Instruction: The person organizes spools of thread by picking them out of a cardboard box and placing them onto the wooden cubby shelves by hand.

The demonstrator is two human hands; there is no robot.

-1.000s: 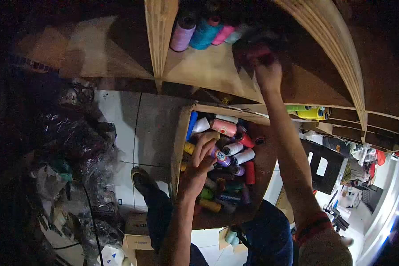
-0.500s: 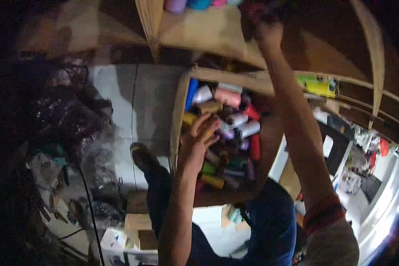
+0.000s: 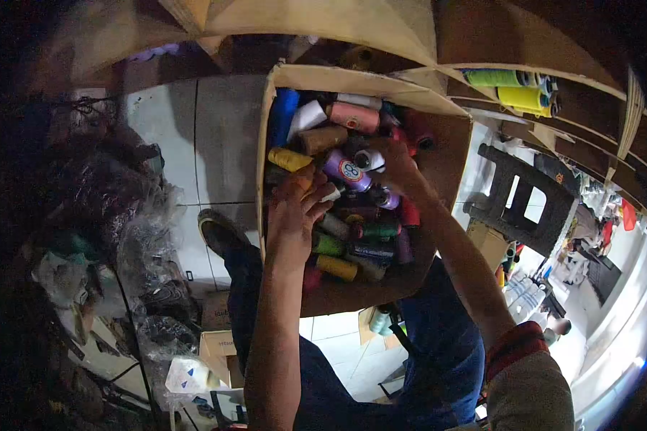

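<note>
A cardboard box (image 3: 366, 298) full of thread spools stands in front of me. My left hand (image 3: 291, 215) is over its left side, with fingers curled round an orange thread spool (image 3: 305, 177). A yellow spool (image 3: 289, 159) lies just above that hand. My right hand (image 3: 401, 172) reaches into the box from the right. Its fingers close on a white thread spool (image 3: 370, 159), and the fingertips are partly hidden in shadow. Beside them lies a purple spool (image 3: 347, 171) with a round label. Pink (image 3: 354, 116), blue (image 3: 284, 115) and tan (image 3: 323, 140) spools lie toward the back.
Wooden shelving (image 3: 323, 21) runs across the top, with green (image 3: 494, 77) and yellow (image 3: 521, 98) spools on its right part. Clear plastic bags (image 3: 129, 208) are piled at left. A dark stool (image 3: 521, 197) stands right of the box. My legs (image 3: 438, 352) are under the box.
My right hand has come down from the upper shelf into the box. My left hand has shifted left and slightly up with the orange spool. The view has tilted down a little.
</note>
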